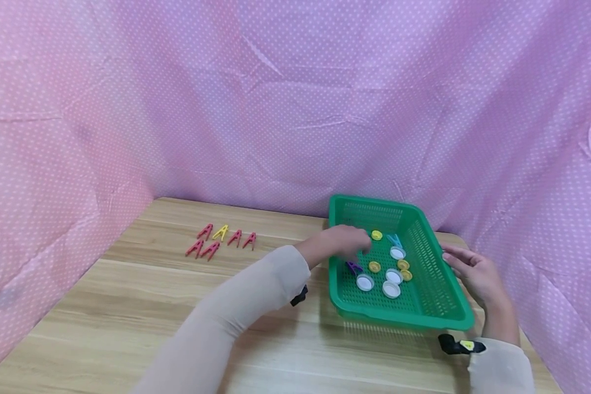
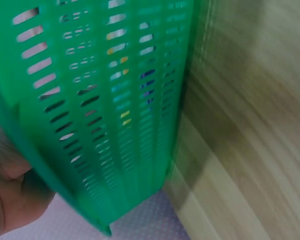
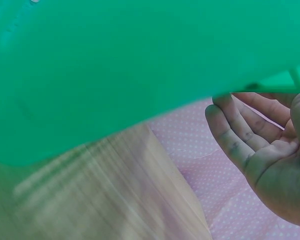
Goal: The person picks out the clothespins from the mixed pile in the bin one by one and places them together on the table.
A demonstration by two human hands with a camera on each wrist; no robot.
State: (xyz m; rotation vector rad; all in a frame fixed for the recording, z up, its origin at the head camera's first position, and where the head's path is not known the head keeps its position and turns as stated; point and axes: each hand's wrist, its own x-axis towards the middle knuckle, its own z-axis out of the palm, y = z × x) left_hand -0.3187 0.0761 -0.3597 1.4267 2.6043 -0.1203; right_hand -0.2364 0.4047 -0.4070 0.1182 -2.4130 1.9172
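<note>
A green plastic basket (image 1: 399, 319) stands at the right of the wooden table. Inside it lie a purple clothespin (image 1: 354, 267), a light blue clothespin (image 1: 394, 241), several yellow caps (image 1: 374, 267) and several round white caps (image 1: 391, 289). My left hand (image 1: 347, 241) reaches over the basket's left rim, above the purple clothespin. Its fingertips are blurred, and the basket hides most of it in the left wrist view. Against the outside of the right rim, my right hand (image 1: 479, 276) rests with fairly straight fingers (image 3: 235, 142).
Several red clothespins (image 1: 210, 250) and one yellow clothespin (image 1: 220, 232) lie in two rows on the table (image 1: 143, 295) to the left. A pink dotted cloth (image 1: 276, 109) hangs behind the table and along both sides.
</note>
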